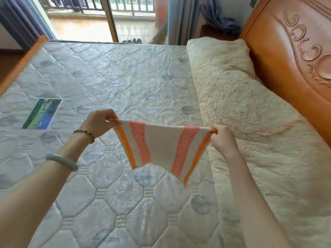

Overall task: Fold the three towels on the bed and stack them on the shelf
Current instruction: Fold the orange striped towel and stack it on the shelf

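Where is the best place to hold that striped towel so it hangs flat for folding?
By its two top corners, as now: left hand pinches one corner and right hand the other, each from its own side. The striped towel then stretches taut along its top edge and hangs free above the mattress.

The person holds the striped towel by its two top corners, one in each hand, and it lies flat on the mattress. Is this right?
Not quite. The towel does not lie flat on the mattress; it hangs in the air above it. The head view shows this. The rest holds: the left hand and the right hand each pinch one top corner.
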`<action>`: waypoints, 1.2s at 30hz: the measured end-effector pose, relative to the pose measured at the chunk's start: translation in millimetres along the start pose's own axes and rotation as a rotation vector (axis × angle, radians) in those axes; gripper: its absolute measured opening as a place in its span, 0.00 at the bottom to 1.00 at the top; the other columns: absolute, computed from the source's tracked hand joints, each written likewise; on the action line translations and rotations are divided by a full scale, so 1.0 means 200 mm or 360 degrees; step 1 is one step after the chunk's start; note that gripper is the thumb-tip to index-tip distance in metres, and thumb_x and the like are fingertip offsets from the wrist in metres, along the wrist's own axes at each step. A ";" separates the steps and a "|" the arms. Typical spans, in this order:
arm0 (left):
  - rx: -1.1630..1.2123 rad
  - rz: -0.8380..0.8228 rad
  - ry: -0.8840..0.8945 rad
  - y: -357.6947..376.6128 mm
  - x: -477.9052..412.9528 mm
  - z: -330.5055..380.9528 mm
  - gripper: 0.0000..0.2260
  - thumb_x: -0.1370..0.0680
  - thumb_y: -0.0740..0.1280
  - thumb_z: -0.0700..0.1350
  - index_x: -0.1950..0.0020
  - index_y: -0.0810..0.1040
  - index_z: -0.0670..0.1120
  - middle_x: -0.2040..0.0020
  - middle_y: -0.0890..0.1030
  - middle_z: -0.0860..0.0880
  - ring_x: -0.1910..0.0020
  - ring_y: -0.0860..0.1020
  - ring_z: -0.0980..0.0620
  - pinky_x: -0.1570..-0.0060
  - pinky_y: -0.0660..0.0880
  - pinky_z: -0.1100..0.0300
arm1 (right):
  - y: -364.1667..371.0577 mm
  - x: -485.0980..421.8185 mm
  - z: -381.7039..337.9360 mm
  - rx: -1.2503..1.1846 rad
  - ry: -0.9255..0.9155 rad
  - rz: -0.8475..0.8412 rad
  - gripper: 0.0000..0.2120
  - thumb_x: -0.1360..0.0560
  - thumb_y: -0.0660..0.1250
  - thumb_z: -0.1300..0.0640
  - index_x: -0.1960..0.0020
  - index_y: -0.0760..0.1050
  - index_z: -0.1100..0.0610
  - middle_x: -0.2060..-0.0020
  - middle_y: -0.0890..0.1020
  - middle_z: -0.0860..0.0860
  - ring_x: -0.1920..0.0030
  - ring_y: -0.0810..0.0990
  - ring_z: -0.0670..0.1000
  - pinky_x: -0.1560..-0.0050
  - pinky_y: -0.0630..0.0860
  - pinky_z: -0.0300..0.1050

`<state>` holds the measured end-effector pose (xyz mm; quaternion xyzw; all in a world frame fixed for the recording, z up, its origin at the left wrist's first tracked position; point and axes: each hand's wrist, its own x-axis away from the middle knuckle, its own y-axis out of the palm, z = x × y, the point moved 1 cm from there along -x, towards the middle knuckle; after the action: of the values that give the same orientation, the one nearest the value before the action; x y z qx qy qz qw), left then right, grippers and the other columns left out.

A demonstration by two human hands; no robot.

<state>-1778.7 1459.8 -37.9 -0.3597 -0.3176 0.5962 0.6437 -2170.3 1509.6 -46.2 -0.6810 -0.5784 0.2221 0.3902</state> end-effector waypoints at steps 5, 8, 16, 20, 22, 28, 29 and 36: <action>0.0120 0.0142 -0.0128 -0.04 0.07 0.02 0.05 0.30 0.74 0.39 0.59 0.80 0.44 0.63 0.78 0.52 0.59 0.77 0.49 0.56 0.68 0.61 | 0.04 -0.02 -0.10 -0.0005 -0.0029 0.0166 0.18 0.30 0.58 0.69 0.48 0.82 0.58 0.56 0.84 0.59 0.52 0.80 0.62 0.54 0.76 0.49; 0.0130 0.0294 -0.0100 -0.06 0.10 0.05 0.05 0.30 0.74 0.39 0.56 0.81 0.41 0.60 0.79 0.49 0.57 0.77 0.51 0.56 0.68 0.64 | 0.02 -0.04 -0.15 -0.0124 -0.0089 0.0303 0.20 0.29 0.57 0.71 0.44 0.80 0.59 0.54 0.84 0.60 0.52 0.81 0.61 0.53 0.78 0.50; 0.0095 0.0345 0.0158 -0.07 0.32 0.08 0.06 0.32 0.76 0.40 0.61 0.80 0.41 0.69 0.75 0.64 0.64 0.73 0.77 0.62 0.66 0.82 | 0.03 0.10 0.00 -0.0622 -0.0039 0.0316 0.17 0.29 0.57 0.69 0.49 0.81 0.57 0.54 0.83 0.54 0.51 0.82 0.54 0.45 0.79 0.51; 0.0067 -0.0256 0.0074 0.14 0.57 -0.06 0.15 0.36 0.78 0.38 0.67 0.78 0.57 0.71 0.77 0.61 0.70 0.77 0.64 0.63 0.72 0.75 | 0.18 0.29 0.28 -0.0864 0.0230 0.0155 0.12 0.30 0.62 0.67 0.61 0.81 0.54 0.62 0.82 0.53 0.53 0.83 0.56 0.47 0.80 0.50; -0.0007 -0.0523 -0.0042 0.30 0.73 -0.16 0.18 0.36 0.79 0.39 0.71 0.75 0.59 0.70 0.77 0.60 0.68 0.78 0.55 0.61 0.75 0.66 | 0.32 0.41 0.45 -0.0755 0.0295 0.0014 0.13 0.30 0.63 0.68 0.64 0.81 0.54 0.65 0.82 0.52 0.57 0.81 0.54 0.52 0.78 0.48; -0.0203 -0.1090 -0.0210 0.85 1.22 -0.41 0.19 0.32 0.73 0.39 0.72 0.72 0.60 0.67 0.76 0.59 0.63 0.77 0.51 0.61 0.69 0.62 | 0.79 0.84 0.95 -0.0211 0.0500 -0.0502 0.09 0.29 0.66 0.68 0.56 0.84 0.61 0.63 0.82 0.54 0.60 0.77 0.50 0.65 0.68 0.35; -0.0235 -0.1201 -0.0247 0.93 1.30 -0.43 0.16 0.31 0.72 0.39 0.70 0.72 0.59 0.65 0.78 0.56 0.61 0.77 0.51 0.60 0.68 0.63 | 0.86 0.92 1.04 -0.0137 0.0553 -0.0608 0.10 0.30 0.66 0.67 0.59 0.84 0.57 0.64 0.82 0.54 0.60 0.77 0.50 0.63 0.69 0.39; -0.0334 -0.1756 -0.0371 1.29 1.67 -0.61 0.05 0.29 0.72 0.44 0.61 0.77 0.49 0.58 0.80 0.52 0.57 0.78 0.54 0.55 0.74 0.62 | 1.10 1.25 1.38 0.0057 0.0807 -0.1048 0.14 0.31 0.65 0.64 0.71 0.77 0.51 0.75 0.77 0.45 0.64 0.75 0.51 0.63 0.68 0.43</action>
<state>-1787.0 1790.3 -326.9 -0.1344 -0.5846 0.1729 0.7812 -2185.6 1820.1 -347.6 -0.4859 -0.6470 -0.0792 0.5823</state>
